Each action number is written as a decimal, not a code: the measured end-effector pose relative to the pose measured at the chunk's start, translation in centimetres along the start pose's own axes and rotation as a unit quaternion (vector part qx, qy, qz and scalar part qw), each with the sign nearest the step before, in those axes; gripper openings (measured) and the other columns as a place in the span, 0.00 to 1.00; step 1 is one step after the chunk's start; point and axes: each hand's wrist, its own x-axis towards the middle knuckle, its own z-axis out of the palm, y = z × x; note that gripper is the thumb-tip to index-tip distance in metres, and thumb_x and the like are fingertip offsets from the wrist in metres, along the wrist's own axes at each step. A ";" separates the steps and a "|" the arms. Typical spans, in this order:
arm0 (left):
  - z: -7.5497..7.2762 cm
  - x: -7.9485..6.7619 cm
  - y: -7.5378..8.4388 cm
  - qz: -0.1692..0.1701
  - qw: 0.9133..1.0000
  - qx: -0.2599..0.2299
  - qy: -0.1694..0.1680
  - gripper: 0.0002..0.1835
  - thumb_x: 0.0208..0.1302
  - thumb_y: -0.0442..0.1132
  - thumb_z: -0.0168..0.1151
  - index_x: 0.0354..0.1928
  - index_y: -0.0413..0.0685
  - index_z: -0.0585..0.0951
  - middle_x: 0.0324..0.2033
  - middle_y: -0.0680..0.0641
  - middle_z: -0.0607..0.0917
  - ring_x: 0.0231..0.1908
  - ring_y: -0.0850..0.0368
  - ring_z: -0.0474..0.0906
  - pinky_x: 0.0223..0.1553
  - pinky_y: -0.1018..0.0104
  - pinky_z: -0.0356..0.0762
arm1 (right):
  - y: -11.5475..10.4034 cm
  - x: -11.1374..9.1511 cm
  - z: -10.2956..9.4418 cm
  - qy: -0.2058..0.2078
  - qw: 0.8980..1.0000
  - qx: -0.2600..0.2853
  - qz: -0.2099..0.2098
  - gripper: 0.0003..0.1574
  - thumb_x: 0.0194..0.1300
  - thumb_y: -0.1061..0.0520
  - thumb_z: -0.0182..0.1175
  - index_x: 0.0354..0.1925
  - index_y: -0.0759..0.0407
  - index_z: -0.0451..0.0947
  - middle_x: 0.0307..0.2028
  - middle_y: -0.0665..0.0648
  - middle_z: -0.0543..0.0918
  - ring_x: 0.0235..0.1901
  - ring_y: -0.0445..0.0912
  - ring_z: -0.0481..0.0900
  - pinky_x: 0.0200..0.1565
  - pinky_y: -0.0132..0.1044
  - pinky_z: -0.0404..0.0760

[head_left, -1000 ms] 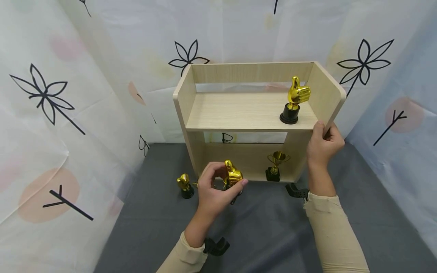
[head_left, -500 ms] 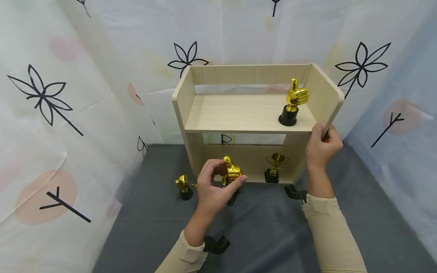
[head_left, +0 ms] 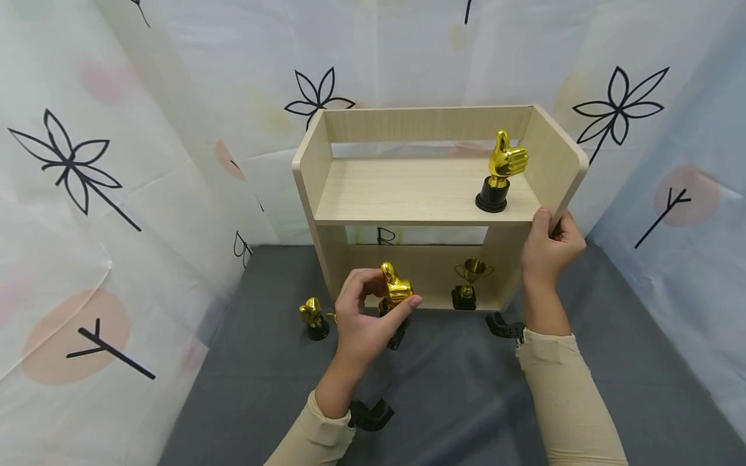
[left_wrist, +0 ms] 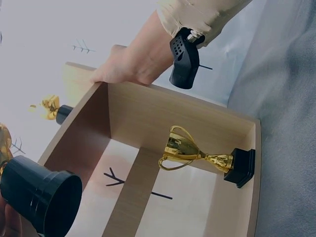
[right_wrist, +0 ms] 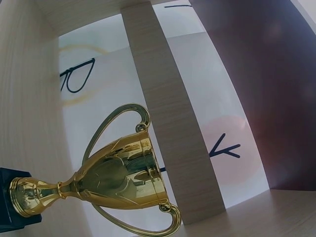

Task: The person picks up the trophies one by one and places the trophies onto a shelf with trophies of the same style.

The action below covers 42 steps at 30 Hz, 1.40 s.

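My left hand (head_left: 362, 323) holds a gold thumbs-up trophy (head_left: 397, 288) in front of the lower compartment of a two-tier wooden shelf (head_left: 402, 188). Its round black base (left_wrist: 42, 197) shows large in the left wrist view. With thumb and curled fingers, my right hand (head_left: 550, 251) grips the front edge of the shelf's right side panel. On the lower tier, at the right, stands a gold cup trophy (head_left: 473, 272) on a square black base; the same cup (right_wrist: 118, 173) fills much of the right wrist view. Another thumbs-up trophy (head_left: 501, 171) stands upper right.
Left of the shelf, a smaller gold trophy (head_left: 315, 317) with a black base stands on the grey cloth (head_left: 454, 395). Beside it, a bit of another gold item shows, mostly hidden by my left hand. Patterned white sheeting (head_left: 175, 162) hangs behind and at both sides.
My left hand has lifted the held trophy slightly, its thumb end now a little higher and farther left. The right hand keeps its grip on the shelf panel.
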 end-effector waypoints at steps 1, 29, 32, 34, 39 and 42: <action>0.0 0.0 0.0 0.001 1.000 0.000 0.001 0.25 0.39 0.27 0.80 0.42 0.35 0.79 0.36 0.40 0.78 0.33 0.54 0.76 0.35 0.62 0.79 | -0.4 -0.1 0.0 0.001 1.000 0.001 0.000 0.17 0.64 0.58 0.59 0.18 0.51 0.72 0.15 0.41 0.67 0.17 0.34 0.62 0.22 0.28 0.55; 1.0 2.3 0.5 -0.008 0.999 0.011 0.035 0.24 0.42 0.31 0.80 0.42 0.34 0.79 0.36 0.40 0.80 0.32 0.51 0.75 0.33 0.59 0.78 | -2.0 -0.4 0.2 0.008 1.000 0.004 0.007 0.17 0.63 0.59 0.59 0.17 0.52 0.72 0.15 0.42 0.67 0.17 0.34 0.61 0.23 0.28 0.55; 1.1 2.7 0.6 -0.002 0.999 0.014 0.035 0.24 0.42 0.31 0.81 0.42 0.34 0.79 0.36 0.40 0.80 0.32 0.51 0.76 0.34 0.59 0.79 | -2.1 -0.4 0.2 0.013 1.000 0.000 0.007 0.17 0.63 0.60 0.59 0.18 0.52 0.73 0.15 0.42 0.66 0.17 0.34 0.60 0.23 0.28 0.54; 1.2 2.9 0.6 0.002 0.999 0.018 0.034 0.24 0.42 0.31 0.81 0.42 0.34 0.80 0.36 0.40 0.80 0.32 0.50 0.76 0.33 0.57 0.80 | -2.0 -0.4 0.3 0.013 1.000 -0.002 0.006 0.17 0.63 0.60 0.59 0.18 0.52 0.73 0.15 0.42 0.66 0.17 0.34 0.60 0.23 0.28 0.54; 1.2 3.5 0.8 0.014 0.999 0.027 0.040 0.24 0.42 0.30 0.81 0.42 0.33 0.80 0.35 0.39 0.80 0.31 0.49 0.75 0.32 0.55 0.79 | -0.9 -0.2 0.2 0.009 1.000 -0.004 0.004 0.16 0.63 0.59 0.59 0.19 0.51 0.74 0.15 0.41 0.67 0.17 0.33 0.61 0.22 0.28 0.54; 1.2 4.0 0.8 0.025 0.998 0.031 0.043 0.23 0.42 0.29 0.80 0.41 0.32 0.79 0.34 0.39 0.80 0.30 0.49 0.75 0.31 0.55 0.78 | 0.1 0.0 0.2 0.008 1.000 -0.010 0.002 0.17 0.64 0.58 0.59 0.18 0.49 0.73 0.14 0.41 0.67 0.16 0.34 0.60 0.22 0.29 0.54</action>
